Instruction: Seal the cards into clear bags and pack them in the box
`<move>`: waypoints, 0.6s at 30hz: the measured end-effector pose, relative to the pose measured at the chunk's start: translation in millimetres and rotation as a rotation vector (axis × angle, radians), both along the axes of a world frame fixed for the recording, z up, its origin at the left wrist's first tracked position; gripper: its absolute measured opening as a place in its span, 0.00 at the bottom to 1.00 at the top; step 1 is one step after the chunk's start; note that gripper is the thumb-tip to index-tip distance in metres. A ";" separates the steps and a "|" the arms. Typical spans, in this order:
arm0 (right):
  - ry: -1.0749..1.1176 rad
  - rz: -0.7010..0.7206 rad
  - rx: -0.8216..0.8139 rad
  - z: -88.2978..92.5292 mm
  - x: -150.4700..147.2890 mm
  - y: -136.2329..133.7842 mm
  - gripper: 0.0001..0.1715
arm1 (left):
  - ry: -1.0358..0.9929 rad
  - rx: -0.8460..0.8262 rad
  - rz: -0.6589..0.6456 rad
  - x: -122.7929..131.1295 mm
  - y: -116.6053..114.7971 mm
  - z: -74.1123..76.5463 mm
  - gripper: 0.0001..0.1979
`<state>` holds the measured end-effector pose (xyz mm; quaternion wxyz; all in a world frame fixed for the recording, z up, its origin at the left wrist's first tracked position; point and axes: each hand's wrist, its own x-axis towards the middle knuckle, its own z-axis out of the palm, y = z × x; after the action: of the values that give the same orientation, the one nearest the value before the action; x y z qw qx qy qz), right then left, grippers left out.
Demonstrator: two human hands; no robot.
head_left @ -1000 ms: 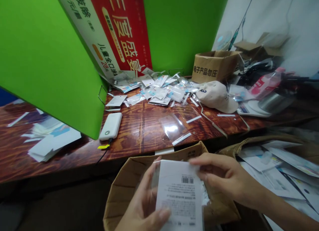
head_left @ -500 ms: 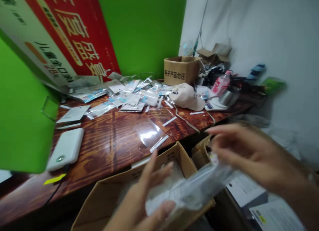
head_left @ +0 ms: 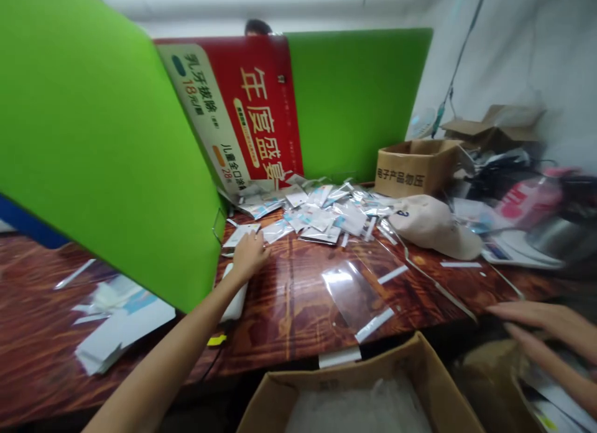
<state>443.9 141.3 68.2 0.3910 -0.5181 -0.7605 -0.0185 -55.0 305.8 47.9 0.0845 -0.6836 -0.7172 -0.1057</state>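
My left hand (head_left: 250, 256) is stretched out over the table at the right edge of a flat white packet (head_left: 239, 235). Its fingers are slightly bent and spread, and I cannot make out a grip on the packet. Just below it lies a white power bank (head_left: 236, 302), partly behind my forearm. At the far right, my right hand (head_left: 553, 327) is blurred, with fingers stretched out and nothing in them. It hovers above a carton (head_left: 494, 364) holding white printed packets. Between the hands, an open cardboard box (head_left: 275, 392) contains clear plastic bags (head_left: 359, 408).
Several clear-wrapped packets (head_left: 321, 215) are heaped at the back beside a white cap (head_left: 433, 228). A clear plastic sleeve (head_left: 349, 290) lies mid-table. Green partitions (head_left: 354, 103) bound the table. A cardboard box (head_left: 410, 172), pink bottle (head_left: 529, 200) and scale (head_left: 517, 249) stand right.
The clear plastic bag that was between my hands has left them. My left hand has reached forward and left to the white packet; my right hand has moved right. The view has turned left.
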 end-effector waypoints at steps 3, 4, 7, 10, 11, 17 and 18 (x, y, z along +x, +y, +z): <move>-0.103 0.276 0.008 16.5 -74.3 25.4 0.10 | 0.089 -0.012 0.010 -3.9 22.2 -4.8 0.15; -0.097 0.350 -0.006 18.3 -93.9 32.2 0.09 | 0.111 -0.016 0.003 -3.9 25.6 -6.1 0.14; -0.078 0.487 -0.083 9.2 -135.6 50.8 0.11 | 0.161 -0.018 -0.026 -2.3 25.3 -6.5 0.13; -0.074 0.527 -0.096 -11.0 -164.8 74.6 0.15 | 0.201 0.001 -0.064 2.7 16.2 -0.5 0.13; -0.076 0.527 -0.087 -17.5 -175.6 84.9 0.15 | 0.211 0.005 -0.081 5.8 12.5 2.9 0.13; -0.066 0.509 -0.102 -37.0 -256.0 151.9 0.26 | 0.190 -0.041 -0.223 38.5 -23.1 31.7 0.09; -0.066 0.525 -0.116 -37.1 -266.1 157.9 0.25 | 0.168 -0.041 -0.257 43.7 -33.1 37.2 0.08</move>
<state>177.7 299.1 31.1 0.3272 -0.3240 -0.8808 0.1101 -11.3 272.7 85.1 0.1158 -0.7777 -0.6164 -0.0432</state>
